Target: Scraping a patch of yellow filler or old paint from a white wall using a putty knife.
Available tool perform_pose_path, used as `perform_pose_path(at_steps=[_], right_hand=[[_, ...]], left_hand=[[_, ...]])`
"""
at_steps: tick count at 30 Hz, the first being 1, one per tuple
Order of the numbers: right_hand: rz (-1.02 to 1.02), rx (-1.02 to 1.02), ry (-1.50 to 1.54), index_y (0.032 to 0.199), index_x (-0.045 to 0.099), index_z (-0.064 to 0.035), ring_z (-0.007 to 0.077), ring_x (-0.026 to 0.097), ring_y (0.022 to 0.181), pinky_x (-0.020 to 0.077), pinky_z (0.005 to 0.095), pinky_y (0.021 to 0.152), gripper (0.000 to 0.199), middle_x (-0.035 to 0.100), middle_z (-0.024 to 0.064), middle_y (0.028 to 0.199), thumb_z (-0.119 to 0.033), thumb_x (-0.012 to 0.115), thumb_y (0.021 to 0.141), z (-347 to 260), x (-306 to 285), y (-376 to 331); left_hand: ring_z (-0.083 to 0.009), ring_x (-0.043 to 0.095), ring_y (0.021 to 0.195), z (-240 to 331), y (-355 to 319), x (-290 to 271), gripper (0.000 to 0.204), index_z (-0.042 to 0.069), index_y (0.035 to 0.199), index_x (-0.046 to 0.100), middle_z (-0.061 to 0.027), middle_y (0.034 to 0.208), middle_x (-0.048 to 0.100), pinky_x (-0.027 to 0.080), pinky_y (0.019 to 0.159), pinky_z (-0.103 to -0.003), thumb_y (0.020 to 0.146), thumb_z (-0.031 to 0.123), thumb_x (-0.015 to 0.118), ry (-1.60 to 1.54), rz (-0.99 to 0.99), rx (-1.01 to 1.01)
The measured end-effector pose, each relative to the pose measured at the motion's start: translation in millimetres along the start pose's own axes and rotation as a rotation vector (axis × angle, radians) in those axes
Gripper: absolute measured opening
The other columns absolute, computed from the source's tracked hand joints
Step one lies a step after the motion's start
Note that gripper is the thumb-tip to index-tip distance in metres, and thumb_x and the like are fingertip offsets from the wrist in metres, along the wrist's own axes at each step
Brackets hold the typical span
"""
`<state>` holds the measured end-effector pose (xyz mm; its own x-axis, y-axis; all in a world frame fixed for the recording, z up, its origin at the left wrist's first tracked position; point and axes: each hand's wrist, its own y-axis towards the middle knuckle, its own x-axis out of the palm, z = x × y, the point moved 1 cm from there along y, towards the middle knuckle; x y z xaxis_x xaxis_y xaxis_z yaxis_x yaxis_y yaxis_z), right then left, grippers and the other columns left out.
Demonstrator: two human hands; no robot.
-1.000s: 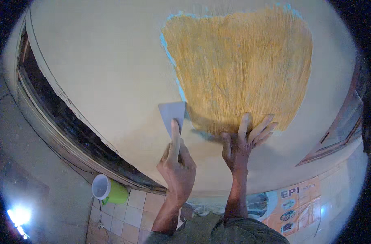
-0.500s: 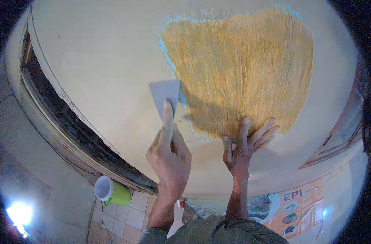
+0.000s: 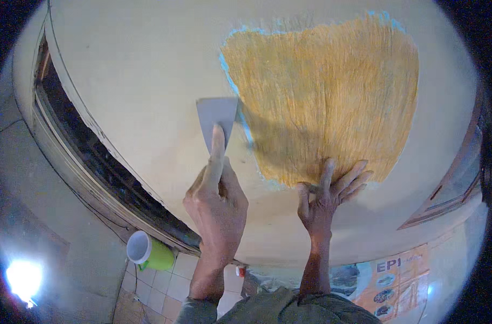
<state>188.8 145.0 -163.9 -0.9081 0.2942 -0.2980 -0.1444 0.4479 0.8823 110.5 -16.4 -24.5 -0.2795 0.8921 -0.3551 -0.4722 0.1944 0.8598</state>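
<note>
My left hand (image 3: 216, 208) grips a putty knife, its index finger stretched along the handle. The grey blade (image 3: 216, 116) lies flat on the cream wall (image 3: 132, 70), just left of the blue-rimmed edge of a large, rough orange patch (image 3: 327, 102). My right hand (image 3: 324, 200) rests palm-down on the wall at the patch's lower edge, fingers spread and holding nothing. Both forearms come up from the lower edge of the view.
A dark recessed opening with a pale frame (image 3: 89, 156) runs along the left. Below it a green cup (image 3: 148, 252) with a white inside stands above pale floor tiles (image 3: 165, 281). A printed poster (image 3: 391, 275) lies at the lower right. A bright light (image 3: 22, 278) glares at the lower left.
My left hand has pushed the putty knife upward along the patch's left edge. My right hand has stayed pressed on the wall in about the same place.
</note>
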Motion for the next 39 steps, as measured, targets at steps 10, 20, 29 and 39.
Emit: perform_pose_path(at_steps=[10, 20, 29, 39], right_hand=[[-0.030, 0.016, -0.016, 0.155, 0.033, -0.0144, 0.0576, -0.010, 0.147, -0.0071, 0.0693, 0.114, 0.075, -0.006, 0.0345, 0.162, -0.056, 0.054, 0.095, 3.7, -2.2, -2.8], [-0.017, 0.044, -0.006, 0.156, 0.032, -0.0204, 0.0627, -0.009, 0.144, -0.0039, 0.0754, 0.110, 0.077, -0.004, 0.0355, 0.161, -0.057, 0.057, 0.093, 5.0, -11.6, 1.5], [-0.051, 0.068, 0.051, 0.155, 0.035, -0.0183, 0.0617, -0.011, 0.144, -0.0059, 0.0737, 0.111, 0.076, -0.005, 0.0360, 0.161, -0.058, 0.056, 0.093, 0.8, 0.1, -1.6], [-0.040, 0.038, 0.034, 0.156, 0.032, -0.0154, 0.0593, -0.012, 0.145, -0.0076, 0.0717, 0.112, 0.080, -0.006, 0.0360, 0.161, -0.059, 0.055, 0.093, 1.3, 1.0, -0.1]], left_hand=[[-0.0182, 0.049, 0.049, 0.7, 6.4, 7.9, 0.058, 0.010, 0.145, 0.054, -0.0146, 0.062, 0.054, 0.041, 0.050, -0.034, 0.089, -0.006, 0.056, -0.018, 0.051, 0.084], [-0.0189, 0.045, 0.046, 12.3, 32.5, 1.3, 0.056, 0.012, 0.144, 0.055, -0.0118, 0.057, 0.050, 0.039, 0.048, -0.036, 0.090, -0.004, 0.057, 0.069, 0.113, 0.115], [-0.0235, 0.051, 0.046, 23.9, 64.8, -7.1, 0.057, 0.014, 0.142, 0.057, -0.0123, 0.058, 0.053, 0.041, 0.048, -0.039, 0.088, -0.004, 0.058, 0.131, 0.155, 0.208], [-0.0253, 0.051, 0.045, 30.5, 64.0, -10.9, 0.055, 0.014, 0.142, 0.057, -0.0134, 0.057, 0.054, 0.041, 0.048, -0.040, 0.089, 0.000, 0.058, 0.148, 0.101, 0.159]])
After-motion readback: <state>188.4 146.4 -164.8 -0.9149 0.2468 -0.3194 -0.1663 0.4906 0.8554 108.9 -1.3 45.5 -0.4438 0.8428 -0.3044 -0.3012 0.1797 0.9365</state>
